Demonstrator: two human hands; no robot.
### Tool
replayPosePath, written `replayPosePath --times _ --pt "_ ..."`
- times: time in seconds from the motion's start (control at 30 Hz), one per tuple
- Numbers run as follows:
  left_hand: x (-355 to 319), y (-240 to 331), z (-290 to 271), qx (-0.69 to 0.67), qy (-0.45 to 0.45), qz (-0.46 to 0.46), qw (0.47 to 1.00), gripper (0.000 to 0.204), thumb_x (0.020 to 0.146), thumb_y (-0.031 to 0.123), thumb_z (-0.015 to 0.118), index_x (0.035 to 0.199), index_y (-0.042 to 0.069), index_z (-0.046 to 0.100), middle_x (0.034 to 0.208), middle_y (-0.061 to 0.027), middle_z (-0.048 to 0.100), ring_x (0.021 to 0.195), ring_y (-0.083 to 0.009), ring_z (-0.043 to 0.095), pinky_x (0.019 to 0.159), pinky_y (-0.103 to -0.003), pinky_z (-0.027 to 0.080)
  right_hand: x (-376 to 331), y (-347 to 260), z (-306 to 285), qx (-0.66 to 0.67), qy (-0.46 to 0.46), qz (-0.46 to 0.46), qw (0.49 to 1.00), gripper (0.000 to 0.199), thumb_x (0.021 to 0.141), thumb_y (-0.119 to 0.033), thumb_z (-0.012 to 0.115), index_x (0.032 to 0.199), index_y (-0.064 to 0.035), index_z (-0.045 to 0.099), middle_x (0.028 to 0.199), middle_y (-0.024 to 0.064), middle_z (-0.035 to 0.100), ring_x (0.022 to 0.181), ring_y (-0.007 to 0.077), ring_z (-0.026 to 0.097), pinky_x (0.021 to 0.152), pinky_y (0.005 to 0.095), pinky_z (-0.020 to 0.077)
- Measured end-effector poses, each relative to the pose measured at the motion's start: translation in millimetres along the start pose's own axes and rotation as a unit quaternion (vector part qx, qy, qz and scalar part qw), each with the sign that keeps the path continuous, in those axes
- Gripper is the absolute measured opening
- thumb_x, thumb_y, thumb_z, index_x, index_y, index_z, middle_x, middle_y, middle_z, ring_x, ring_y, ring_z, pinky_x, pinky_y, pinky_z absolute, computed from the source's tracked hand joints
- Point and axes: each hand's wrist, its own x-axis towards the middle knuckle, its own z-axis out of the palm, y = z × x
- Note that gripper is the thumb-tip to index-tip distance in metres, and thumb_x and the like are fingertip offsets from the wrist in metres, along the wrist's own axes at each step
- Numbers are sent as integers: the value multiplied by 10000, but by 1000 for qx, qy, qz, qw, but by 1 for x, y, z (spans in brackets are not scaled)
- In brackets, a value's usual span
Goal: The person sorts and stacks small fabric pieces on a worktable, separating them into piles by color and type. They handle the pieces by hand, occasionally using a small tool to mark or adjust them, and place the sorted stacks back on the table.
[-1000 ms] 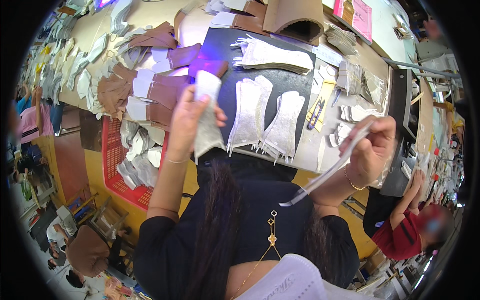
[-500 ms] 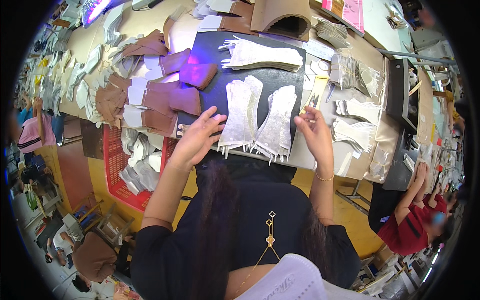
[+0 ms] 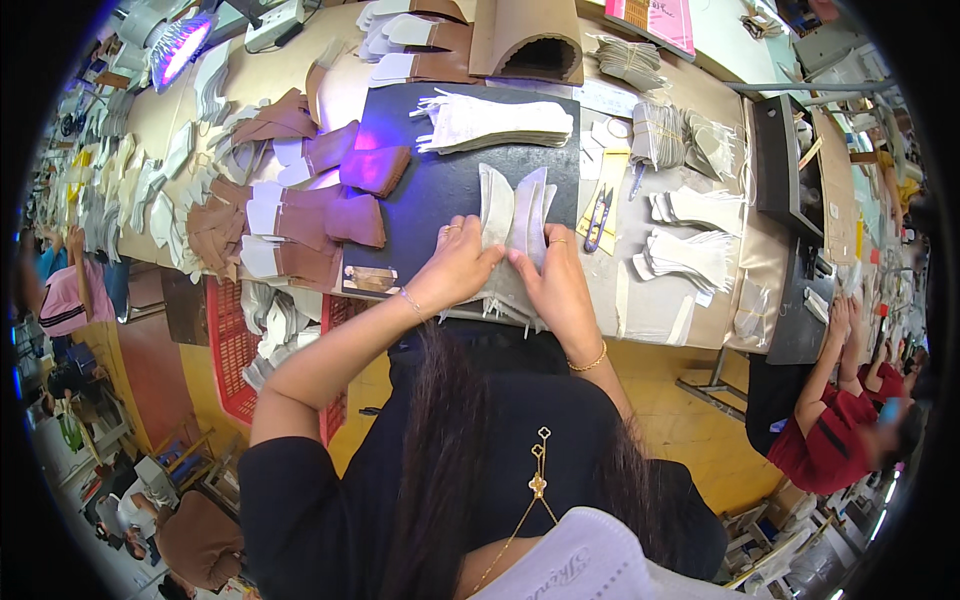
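Note:
Two small stacks of pale grey-white cut pieces with frayed lower ends stand close together at the near edge of the black board [image 3: 395, 240]. My left hand [image 3: 458, 262] is closed round the left stack [image 3: 495, 205], thumb toward the middle. The right stack [image 3: 531, 205] is gripped by my right hand [image 3: 556, 290], its thumb nearly meeting the left one. Both stacks bow and tilt up between my fingers, and my hands cover their middles. Beyond them a thicker white stack [image 3: 500, 122] lies flat on the board.
Brown pieces with white ends [image 3: 300, 210] lie left. Thread snips [image 3: 600, 218] rest on yellow card at right, near bundled grey pieces [image 3: 658, 138] and fanned white stacks [image 3: 690, 255]. A brown half-tube [image 3: 525, 40] stands behind. Below left is a red basket [image 3: 232, 350]; a co-worker [image 3: 830, 420] sits right.
My hands have come inward from either side and closed on the two stacks. Those stacks, flat and apart before, are now drawn together and lifted into a bend.

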Motion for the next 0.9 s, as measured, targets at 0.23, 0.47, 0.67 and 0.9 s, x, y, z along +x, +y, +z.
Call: replayPosePath --times 0.23,0.47,0.67,0.9 --pt "-6 9 -15 -81 -19 -54 995 332 927 201 569 998 -82 410 1007 -396 564 1017 -538 543 857 -542 446 12 -6 -5 48 -68 45 996 412 835 -158 716 1112 52 494 1025 262 569 954 428 578 830 439 476" --pt "-1 -5 -15 -357 -119 -136 916 452 959 145 532 1328 -45 352 1242 -251 549 1136 -314 571 930 -409 479 0 -11 -8 43 -87 117 988 431 844 -179 706 1139 55 498 1012 286 605 945 431 617 806 445 497" --pt "-16 -11 -7 -637 -140 -221 726 510 986 85 485 1459 28 301 1347 -132 512 1210 -239 553 1010 -397 481 0 -3 -13 70 -106 160 979 528 842 -270 726 1194 63 517 988 278 670 897 367 680 769 404 522" --pt "-25 -16 -1 -674 -114 -226 694 455 974 89 514 1396 6 365 1314 -125 535 1175 -235 569 1006 -407 476 4 7 -8 2 -120 7 993 488 843 -262 723 1179 26 518 889 207 674 823 331 680 733 398 508"
